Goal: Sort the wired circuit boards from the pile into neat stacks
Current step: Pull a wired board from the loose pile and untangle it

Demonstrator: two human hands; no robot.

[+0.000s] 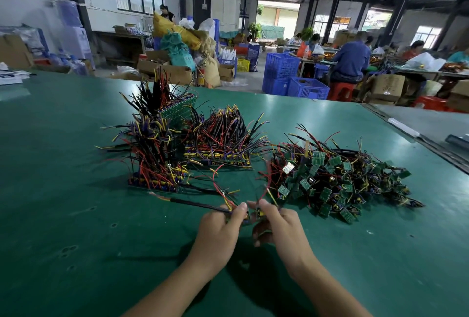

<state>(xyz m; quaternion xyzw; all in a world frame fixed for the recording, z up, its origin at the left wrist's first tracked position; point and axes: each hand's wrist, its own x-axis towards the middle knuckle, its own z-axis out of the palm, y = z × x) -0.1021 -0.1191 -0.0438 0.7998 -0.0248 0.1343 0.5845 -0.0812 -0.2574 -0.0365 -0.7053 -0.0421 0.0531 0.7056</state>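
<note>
A loose pile of small green circuit boards (pixel 337 179) with red, black and yellow wires lies at the right of the green table (pixel 76 215). Stacked boards with wires standing up form a near stack (pixel 154 174), a long row (pixel 218 157) behind it, and a tall far stack (pixel 177 108). My left hand (pixel 223 225) pinches a wired board whose black and red wires trail left. My right hand (pixel 279 223) pinches another small board (pixel 260 211) right beside it, its red and yellow wires rising. The two hands nearly touch at the fingertips.
The table's right edge runs diagonally, with a white tube (pixel 403 127) lying past it. Blue crates (pixel 294 78), cartons and sacks stand beyond the far edge. Several people sit at tables at the back right. Papers (pixel 10 75) lie at the far left.
</note>
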